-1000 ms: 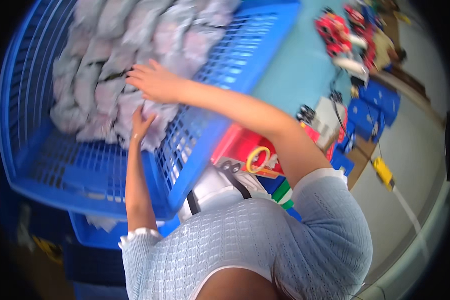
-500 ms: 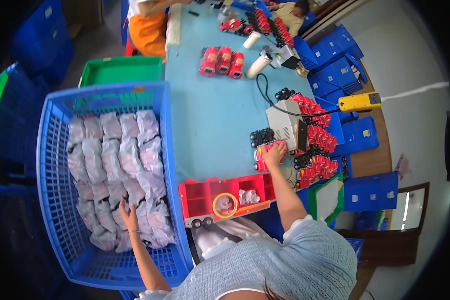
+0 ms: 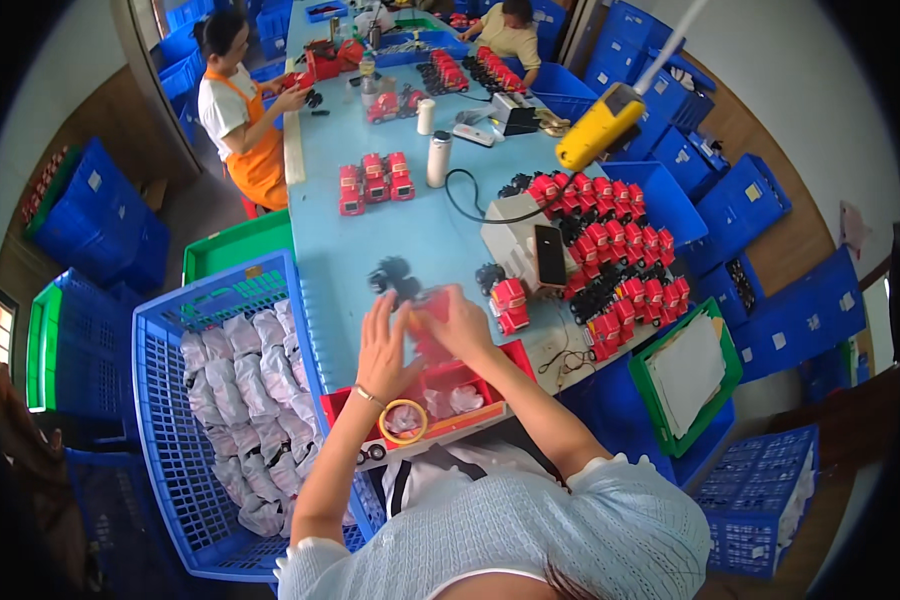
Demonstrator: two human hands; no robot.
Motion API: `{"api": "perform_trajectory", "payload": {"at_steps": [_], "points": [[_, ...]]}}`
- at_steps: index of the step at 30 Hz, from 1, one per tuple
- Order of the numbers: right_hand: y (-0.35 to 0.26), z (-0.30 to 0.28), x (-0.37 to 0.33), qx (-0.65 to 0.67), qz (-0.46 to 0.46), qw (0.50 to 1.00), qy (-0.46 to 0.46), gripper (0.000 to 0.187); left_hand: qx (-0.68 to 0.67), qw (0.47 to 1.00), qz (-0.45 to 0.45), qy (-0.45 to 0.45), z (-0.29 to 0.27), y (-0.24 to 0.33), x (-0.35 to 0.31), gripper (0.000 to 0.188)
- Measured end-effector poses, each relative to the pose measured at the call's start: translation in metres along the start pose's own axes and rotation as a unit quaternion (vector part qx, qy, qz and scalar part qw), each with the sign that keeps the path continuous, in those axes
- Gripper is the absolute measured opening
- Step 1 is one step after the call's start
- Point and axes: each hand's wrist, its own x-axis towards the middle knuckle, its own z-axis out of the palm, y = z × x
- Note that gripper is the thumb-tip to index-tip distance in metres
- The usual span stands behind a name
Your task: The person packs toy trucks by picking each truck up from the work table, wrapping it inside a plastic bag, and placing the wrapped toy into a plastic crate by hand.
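Clock directions are taken from the hands, with 12 o'clock away from the wearer. The red divided tray (image 3: 500, 408) lies at 6 o'clock, with the yellow ring (image 3: 403, 441) on its near side. The left hand (image 3: 382, 350) has its fingers spread beside the red toy truck (image 3: 430, 330); blur prevents telling whether it grips. The right hand (image 3: 457, 325) has its fingers bent around the truck, which sits between both hands above the tray. Blurred black wheels (image 3: 395, 277) show at 11 o'clock. The blue basket (image 3: 160, 430) of wrapped packets (image 3: 232, 390) stands at 8 o'clock. A grey box (image 3: 510, 240) bearing a black phone (image 3: 550, 256) stands between 1 and 2 o'clock. Rows of red trucks (image 3: 620, 240) occupy 2 o'clock. A co-worker (image 3: 255, 175) stands beyond, near 10 o'clock.
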Motion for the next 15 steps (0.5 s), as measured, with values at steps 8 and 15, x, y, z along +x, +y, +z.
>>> {"api": "perform_trajectory", "payload": {"at_steps": [8, 15], "points": [[-0.026, -0.133, -0.031, 0.035, -0.064, 0.996, 0.050, 0.049, -0.030, 0.990, 0.137, -0.029, -0.017, 0.110, 0.059, 0.091], [0.007, -0.215, -0.058, 0.171, -0.046, 0.983, -0.041, 0.063, -0.029, 0.993, 0.110, 0.005, -0.006, 0.177, 0.062, 0.077]]}}
